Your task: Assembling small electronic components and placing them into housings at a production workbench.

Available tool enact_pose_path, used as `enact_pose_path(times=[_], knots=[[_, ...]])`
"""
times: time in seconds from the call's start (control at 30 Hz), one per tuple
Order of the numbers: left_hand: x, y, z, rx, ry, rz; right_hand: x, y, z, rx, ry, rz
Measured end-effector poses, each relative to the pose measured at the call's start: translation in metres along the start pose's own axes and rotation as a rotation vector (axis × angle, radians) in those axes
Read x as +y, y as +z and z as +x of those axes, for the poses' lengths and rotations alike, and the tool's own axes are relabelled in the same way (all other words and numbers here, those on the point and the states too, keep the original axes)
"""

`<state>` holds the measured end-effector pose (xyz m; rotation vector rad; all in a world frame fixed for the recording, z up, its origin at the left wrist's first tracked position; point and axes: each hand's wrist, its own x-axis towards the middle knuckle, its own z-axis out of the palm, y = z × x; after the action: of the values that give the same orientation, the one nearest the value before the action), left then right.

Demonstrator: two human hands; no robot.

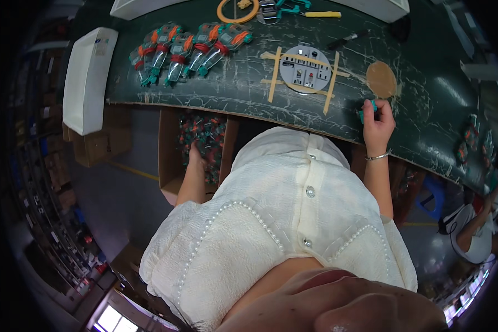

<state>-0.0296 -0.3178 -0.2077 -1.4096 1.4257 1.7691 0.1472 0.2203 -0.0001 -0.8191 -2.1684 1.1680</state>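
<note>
My right hand [378, 126] is closed around a small teal plastic piece [362, 115] at the front edge of the green table; its exact kind is too small to tell. My left hand [196, 157] reaches down into an open cardboard box [170, 146] below the table edge. Many small teal, red and clear parts [202, 128] fill that box, and the fingers are hidden among them. In front of me, a round grey plate [306, 69] with small fittings lies on the table between strips of tan tape [275, 74]. A flat brown disc [381, 79] is just beyond my right hand.
Several clear-and-teal units with orange and red parts [189, 51] lie grouped at the left. A white tray [88, 83] overhangs the left edge. Farther back are a tape roll [222, 12], a yellow-handled tool [322, 15] and a black pen [347, 39]. Another person [476, 232] sits at right.
</note>
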Motion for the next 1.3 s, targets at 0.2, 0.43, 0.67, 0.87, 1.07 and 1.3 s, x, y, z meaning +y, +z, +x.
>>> enact_pose_path(times=[0.2, 0.43, 0.67, 0.87, 1.07, 1.3], knots=[[0.099, 0.106, -0.127, 0.343, 1.59, 0.446, 0.004, 0.0, -0.001, 0.015, 0.004, -0.033], [0.127, 0.231, -0.272, -0.164, 1.961, 1.159, -0.001, 0.002, 0.001, 0.011, 0.013, 0.027], [0.104, 0.26, -0.255, 0.094, 1.663, 1.551, 0.002, 0.001, 0.0, 0.019, 0.002, 0.015], [0.109, 0.192, -0.216, 0.136, 2.134, 0.813, -0.001, 0.0, -0.003, 0.014, 0.049, 0.019], [0.124, 0.073, -0.101, 0.41, 1.106, -0.031, -0.002, -0.001, 0.0, 0.007, 0.044, 0.027], [0.058, -0.002, 0.031, 0.047, -0.001, -0.432, -0.003, 0.001, 0.002, -0.006, 0.029, 0.02]])
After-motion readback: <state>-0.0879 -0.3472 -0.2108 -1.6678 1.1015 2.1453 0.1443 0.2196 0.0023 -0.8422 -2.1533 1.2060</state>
